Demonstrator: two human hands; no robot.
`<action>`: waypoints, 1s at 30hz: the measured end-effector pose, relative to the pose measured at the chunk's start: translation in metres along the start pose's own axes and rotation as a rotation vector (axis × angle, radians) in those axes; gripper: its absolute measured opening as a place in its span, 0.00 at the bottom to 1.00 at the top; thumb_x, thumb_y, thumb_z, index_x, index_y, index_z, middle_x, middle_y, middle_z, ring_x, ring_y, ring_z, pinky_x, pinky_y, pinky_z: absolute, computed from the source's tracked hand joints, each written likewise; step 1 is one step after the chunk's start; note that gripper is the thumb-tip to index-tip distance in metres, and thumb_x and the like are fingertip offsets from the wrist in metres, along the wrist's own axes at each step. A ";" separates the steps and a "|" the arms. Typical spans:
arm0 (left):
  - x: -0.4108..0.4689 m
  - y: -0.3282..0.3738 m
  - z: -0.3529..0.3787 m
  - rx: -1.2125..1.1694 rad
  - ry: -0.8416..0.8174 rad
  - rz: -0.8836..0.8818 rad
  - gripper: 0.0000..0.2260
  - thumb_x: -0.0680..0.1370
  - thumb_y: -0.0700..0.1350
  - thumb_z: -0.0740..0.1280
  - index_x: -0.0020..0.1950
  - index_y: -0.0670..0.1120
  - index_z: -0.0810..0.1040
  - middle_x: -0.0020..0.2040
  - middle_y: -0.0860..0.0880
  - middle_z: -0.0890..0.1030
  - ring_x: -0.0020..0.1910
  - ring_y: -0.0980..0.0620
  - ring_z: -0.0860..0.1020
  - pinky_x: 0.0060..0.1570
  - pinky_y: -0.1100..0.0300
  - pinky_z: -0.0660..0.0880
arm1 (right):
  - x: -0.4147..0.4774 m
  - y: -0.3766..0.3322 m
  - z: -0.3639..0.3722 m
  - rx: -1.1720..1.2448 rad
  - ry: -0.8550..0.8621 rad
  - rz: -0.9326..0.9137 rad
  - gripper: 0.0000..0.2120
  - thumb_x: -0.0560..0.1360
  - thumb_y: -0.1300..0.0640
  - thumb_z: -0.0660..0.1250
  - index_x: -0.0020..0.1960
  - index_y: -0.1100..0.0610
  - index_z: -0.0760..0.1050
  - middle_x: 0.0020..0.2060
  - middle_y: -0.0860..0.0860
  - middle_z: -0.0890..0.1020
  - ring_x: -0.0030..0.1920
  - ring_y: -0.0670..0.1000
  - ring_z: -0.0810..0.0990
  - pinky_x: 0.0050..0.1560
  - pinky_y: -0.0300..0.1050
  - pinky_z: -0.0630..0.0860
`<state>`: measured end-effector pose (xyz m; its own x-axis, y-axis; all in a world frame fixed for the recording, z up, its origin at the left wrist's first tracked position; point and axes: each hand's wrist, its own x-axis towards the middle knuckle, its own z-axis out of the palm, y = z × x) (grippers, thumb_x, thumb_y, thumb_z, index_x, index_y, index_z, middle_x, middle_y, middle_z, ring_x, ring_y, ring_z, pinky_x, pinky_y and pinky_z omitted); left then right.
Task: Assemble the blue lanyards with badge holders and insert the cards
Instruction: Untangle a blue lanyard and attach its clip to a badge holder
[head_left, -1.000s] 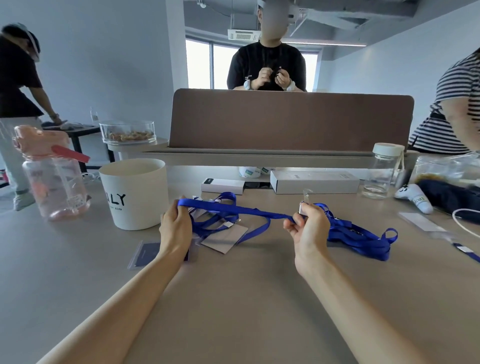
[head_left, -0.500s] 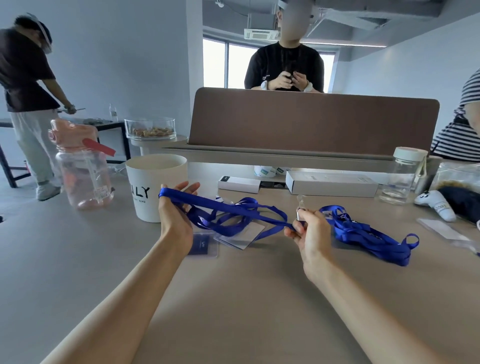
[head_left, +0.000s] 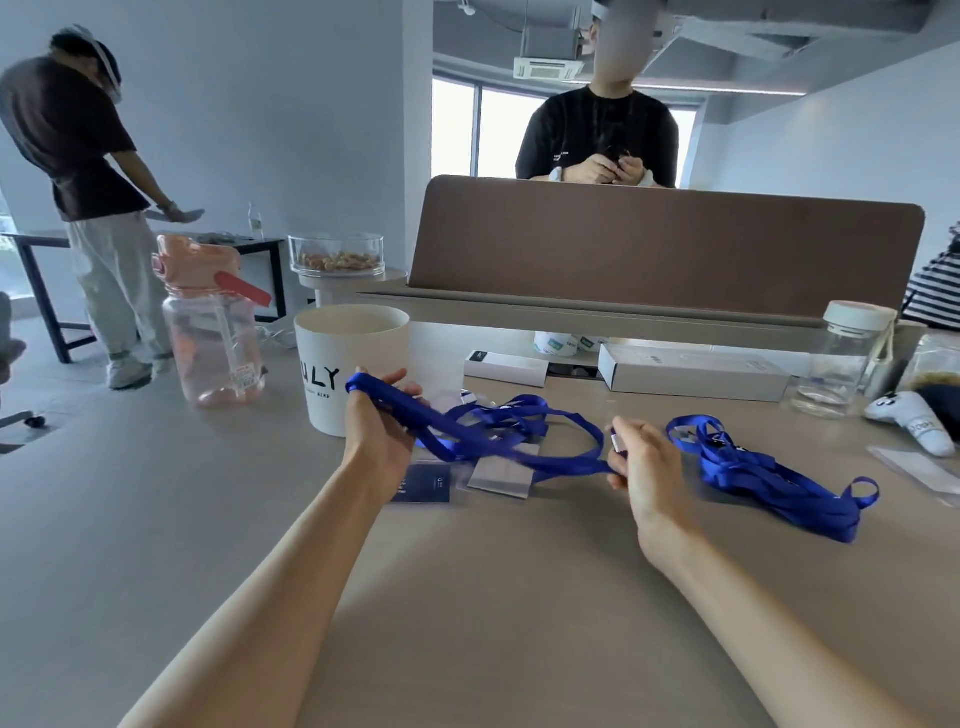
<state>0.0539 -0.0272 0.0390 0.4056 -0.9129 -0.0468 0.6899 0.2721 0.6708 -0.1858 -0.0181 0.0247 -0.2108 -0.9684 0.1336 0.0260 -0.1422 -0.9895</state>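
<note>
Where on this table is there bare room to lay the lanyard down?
Bare tabletop lies between the forearms and in front of the pink bottle. Crowded: badge holders under the held lanyard, lanyard pile at right, boxes behind.

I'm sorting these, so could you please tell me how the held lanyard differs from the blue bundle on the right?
The held lanyard spans from the left hand to the right hand; the bundle lies untouched. The held lanyard is drawn out long; the bundle is bunched on the table. Both are blue ribbon.
</note>
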 end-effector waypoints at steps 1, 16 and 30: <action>-0.002 -0.002 0.003 0.029 -0.071 -0.035 0.20 0.83 0.54 0.52 0.47 0.41 0.75 0.31 0.47 0.77 0.30 0.49 0.76 0.41 0.57 0.74 | -0.002 0.002 0.000 -0.092 -0.039 -0.028 0.12 0.80 0.52 0.62 0.42 0.57 0.75 0.28 0.46 0.70 0.31 0.46 0.69 0.37 0.42 0.67; -0.043 -0.046 0.034 0.841 -0.697 -0.064 0.23 0.84 0.47 0.40 0.75 0.41 0.59 0.73 0.45 0.66 0.74 0.46 0.64 0.67 0.58 0.63 | -0.020 0.008 0.014 -0.480 -0.508 -0.266 0.10 0.76 0.45 0.68 0.55 0.48 0.80 0.48 0.40 0.82 0.42 0.39 0.80 0.41 0.32 0.71; -0.014 -0.043 0.004 0.656 -0.158 0.109 0.21 0.84 0.49 0.50 0.54 0.42 0.81 0.48 0.50 0.85 0.48 0.52 0.81 0.54 0.56 0.75 | -0.002 0.009 0.002 -0.135 -0.057 -0.113 0.11 0.80 0.48 0.62 0.46 0.55 0.75 0.31 0.45 0.74 0.32 0.45 0.71 0.35 0.39 0.67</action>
<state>0.0161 -0.0273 0.0141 0.3250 -0.9378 0.1217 0.1236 0.1697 0.9777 -0.1831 -0.0181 0.0159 -0.1495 -0.9583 0.2435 -0.1273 -0.2255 -0.9659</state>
